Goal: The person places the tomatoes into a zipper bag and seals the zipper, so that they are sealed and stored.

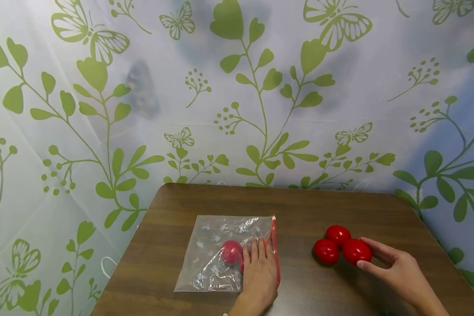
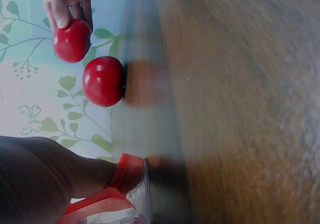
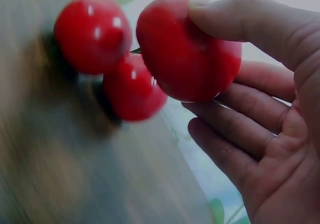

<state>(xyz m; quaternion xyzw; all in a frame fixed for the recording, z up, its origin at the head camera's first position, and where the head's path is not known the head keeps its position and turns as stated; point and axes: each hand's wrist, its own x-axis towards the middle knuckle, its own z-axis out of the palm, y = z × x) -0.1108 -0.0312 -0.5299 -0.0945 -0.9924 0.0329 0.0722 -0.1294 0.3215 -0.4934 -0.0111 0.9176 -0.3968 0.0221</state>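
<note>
My left hand (image 1: 258,272) lies with straight fingers over the mouth side of a clear zip bag (image 1: 209,228) with a red zip edge. In the left wrist view its thumb is at the red edge (image 2: 131,171). Inside the bag is a round red tomato-like thing (image 1: 231,252); more red shows beside the fingers, partly hidden by them. My right hand (image 1: 399,267) pinches a shiny red tomato (image 1: 356,251) between thumb and fingers. Just left of it are two more tomatoes, a front one (image 1: 326,251) and a rear one (image 1: 338,234).
Bag and tomatoes are on a brown wooden table (image 1: 300,206) with rounded far corners. Behind it hangs a pale curtain (image 1: 205,158) printed with green leaves and butterflies. A white loop (image 1: 108,265) shows beyond the table's left edge.
</note>
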